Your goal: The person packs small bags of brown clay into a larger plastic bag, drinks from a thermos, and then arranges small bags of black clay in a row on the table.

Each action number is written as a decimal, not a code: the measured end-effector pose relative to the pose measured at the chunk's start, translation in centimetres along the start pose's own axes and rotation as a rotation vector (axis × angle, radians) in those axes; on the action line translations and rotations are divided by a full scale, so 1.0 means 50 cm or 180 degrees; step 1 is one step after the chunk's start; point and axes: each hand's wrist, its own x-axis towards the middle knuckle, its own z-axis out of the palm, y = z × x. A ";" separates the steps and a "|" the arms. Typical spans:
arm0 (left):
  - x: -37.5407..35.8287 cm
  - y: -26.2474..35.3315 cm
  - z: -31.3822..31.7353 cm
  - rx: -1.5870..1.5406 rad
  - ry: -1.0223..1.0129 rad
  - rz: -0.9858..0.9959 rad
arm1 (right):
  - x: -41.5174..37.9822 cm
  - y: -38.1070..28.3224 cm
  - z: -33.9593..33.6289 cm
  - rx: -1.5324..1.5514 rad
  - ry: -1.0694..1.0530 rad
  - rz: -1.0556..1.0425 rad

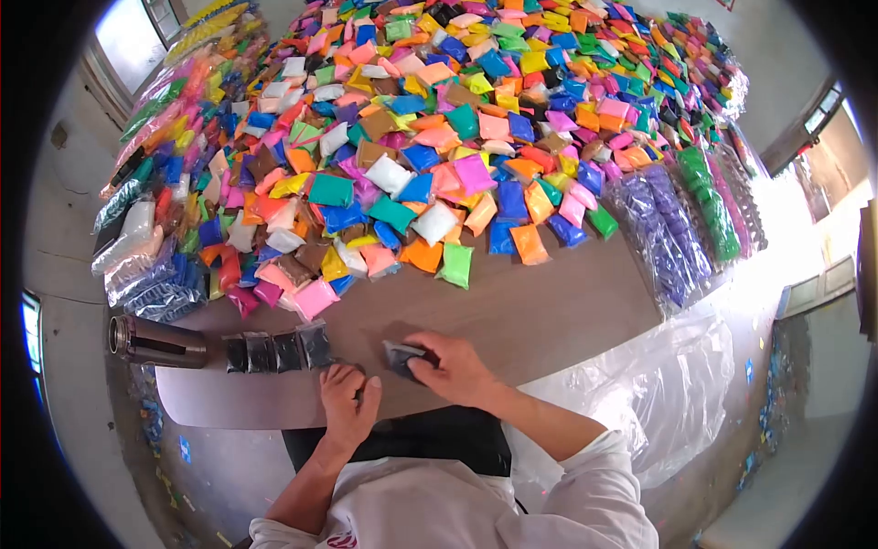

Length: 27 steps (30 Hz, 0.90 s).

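Note:
My right hand (450,368) is closed around a small black packet (401,355) in clear wrapping, held just above or against the tabletop; the fingers partly cover it. My left hand (349,403) rests at the table's near side with its fingers loosely bent and the thumb apart, holding nothing that I can see. Just beyond its fingertips lies the rightmost black packet (315,346) of a short row. The other black packets (261,353) in that row lie side by side to the left.
A huge heap of colourful small packets (393,176) covers the far part of the brown table (567,297). A dark metal cylinder (160,343) lies left of the row. Long bags of purple pieces (663,233) lie right; clear plastic sheeting (640,403) hangs below the right edge.

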 end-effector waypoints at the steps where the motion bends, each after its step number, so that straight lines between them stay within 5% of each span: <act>1: -0.001 0.006 0.004 -0.0005 -0.0090 0.0080 | -0.003 -0.005 0.015 -0.0262 -0.0030 -0.0204; 10: -0.027 -0.011 0.012 -0.0202 0.0005 0.0309 | -0.006 0.000 0.057 -0.0584 -0.0062 0.0345; 16: -0.025 -0.016 -0.012 -0.0719 -0.0158 0.0133 | 0.011 -0.068 0.065 0.1012 -0.0575 0.0802; 19: -0.021 -0.012 -0.023 -0.0992 -0.0219 0.0184 | 0.018 -0.069 0.078 0.0517 -0.0652 0.1309; 22: -0.029 -0.027 -0.023 -0.1085 -0.0340 0.0244 | 0.014 -0.073 0.082 0.1388 -0.0608 0.1316; 27: -0.031 -0.025 -0.023 -0.1037 -0.0489 -0.0117 | 0.030 -0.028 0.090 0.1249 -0.0488 0.0829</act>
